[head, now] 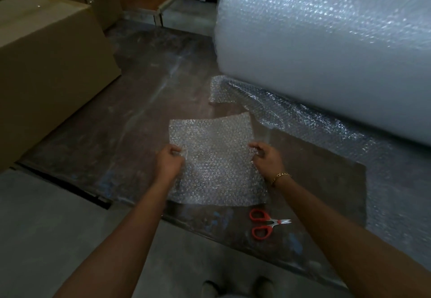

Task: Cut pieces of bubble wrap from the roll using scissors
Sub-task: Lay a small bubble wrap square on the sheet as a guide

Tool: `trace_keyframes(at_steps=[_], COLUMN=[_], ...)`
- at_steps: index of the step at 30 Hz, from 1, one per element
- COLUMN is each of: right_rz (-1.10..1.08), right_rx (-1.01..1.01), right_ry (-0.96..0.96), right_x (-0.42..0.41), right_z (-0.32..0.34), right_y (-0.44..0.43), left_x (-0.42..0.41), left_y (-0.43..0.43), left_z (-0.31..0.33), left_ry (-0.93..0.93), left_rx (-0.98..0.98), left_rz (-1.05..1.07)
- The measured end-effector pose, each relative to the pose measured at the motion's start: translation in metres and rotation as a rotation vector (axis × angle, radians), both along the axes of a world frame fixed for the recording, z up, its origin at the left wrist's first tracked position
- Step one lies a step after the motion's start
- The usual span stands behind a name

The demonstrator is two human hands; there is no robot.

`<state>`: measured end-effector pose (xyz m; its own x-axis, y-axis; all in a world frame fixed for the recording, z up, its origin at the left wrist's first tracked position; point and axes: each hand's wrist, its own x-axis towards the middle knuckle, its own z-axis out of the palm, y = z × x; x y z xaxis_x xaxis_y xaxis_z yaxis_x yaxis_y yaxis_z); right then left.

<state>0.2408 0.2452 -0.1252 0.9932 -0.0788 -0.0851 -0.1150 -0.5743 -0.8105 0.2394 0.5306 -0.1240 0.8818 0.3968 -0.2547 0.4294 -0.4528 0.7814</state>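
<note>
Both hands close their grip on one cut sheet. The left hand (170, 161) pinches the left edge of a piece of bubble wrap (214, 158) with curled fingers, and the right hand (265, 158) pinches the right edge the same way. A gold bracelet (281, 177) sits on the right wrist. The roughly square piece is stretched between the two hands, with its far edge curling up slightly. It is spread above a dark mat (116, 146); whether it rests on the mat or is held just off it cannot be told.

Just near of the piece's near right corner, red-handled scissors (265, 223) lie on the mat, untouched. Their handles are to the left and their short blades, slightly parted, point right.

Just far of the held piece, a loose sheet (303, 120) of wrap with an unevenly cut edge trails from under the large roll (326, 41). The roll lies on its side and fills the far right of the scene.

At far left, a big cardboard box (46, 64) stands at the mat's edge, with more cartons behind it. Grey floor (46, 216) shows at near left, and the toes of two shoes (210, 286) show at the near edge.
</note>
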Motion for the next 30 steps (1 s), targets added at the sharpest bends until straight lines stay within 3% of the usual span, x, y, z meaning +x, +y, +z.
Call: trace_keyframes(at_steps=[8,17,30], right_rz=[-0.157,-0.381,-0.594], right_rx=[-0.011,0.071,0.079], right_ry=[-0.058,-0.041,-0.031], right_x=[-0.030,-0.102,-0.236], right_z=[0.023,0.054,0.075], right_y=[-0.083,-0.202,-0.404], left_x=[0.010,0.006,-0.073], left_y=[-0.074,-0.209,-0.427], left_z=[0.005,0.027,0.055], left_ry=[-0.027,-0.178,-0.024], left_rx=[-0.275,-0.330,-0.503], left_rz=[-0.048,-0.404,-0.619])
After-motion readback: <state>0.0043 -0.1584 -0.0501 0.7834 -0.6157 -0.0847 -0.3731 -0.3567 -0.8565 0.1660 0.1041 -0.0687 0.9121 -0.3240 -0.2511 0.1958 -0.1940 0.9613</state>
